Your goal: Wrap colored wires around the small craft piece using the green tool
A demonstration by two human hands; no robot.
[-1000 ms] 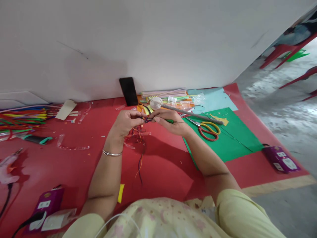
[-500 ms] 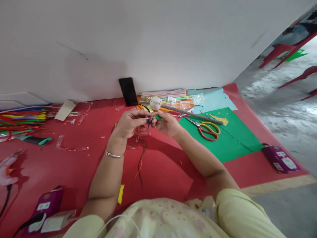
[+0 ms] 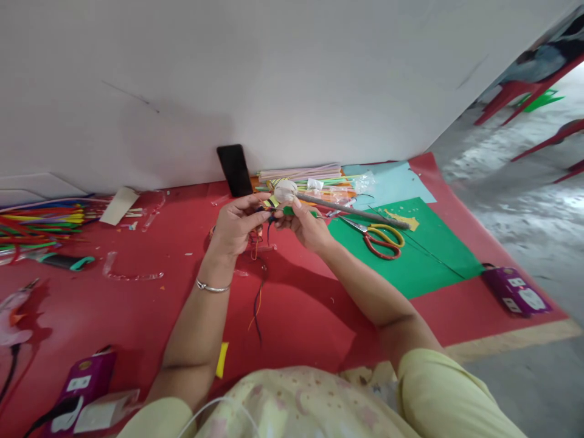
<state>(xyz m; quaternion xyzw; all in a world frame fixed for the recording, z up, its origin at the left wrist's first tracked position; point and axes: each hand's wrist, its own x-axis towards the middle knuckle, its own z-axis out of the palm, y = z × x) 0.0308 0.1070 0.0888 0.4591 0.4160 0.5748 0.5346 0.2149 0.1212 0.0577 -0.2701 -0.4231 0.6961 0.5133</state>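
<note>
While both hands meet above the middle of the red mat (image 3: 137,304), the left hand (image 3: 237,226) pinches a bunch of thin colored threads (image 3: 259,286) that hang down to the mat. The right hand (image 3: 306,226) pinches a little green piece (image 3: 288,210) at the top of the threads. Just right of the hands, scissors (image 3: 382,238) lie on a green sheet (image 3: 420,261). A black phone (image 3: 235,170) leans on the wall at the mat's far edge. Colored sticks (image 3: 41,222) lie by the left edge.
</note>
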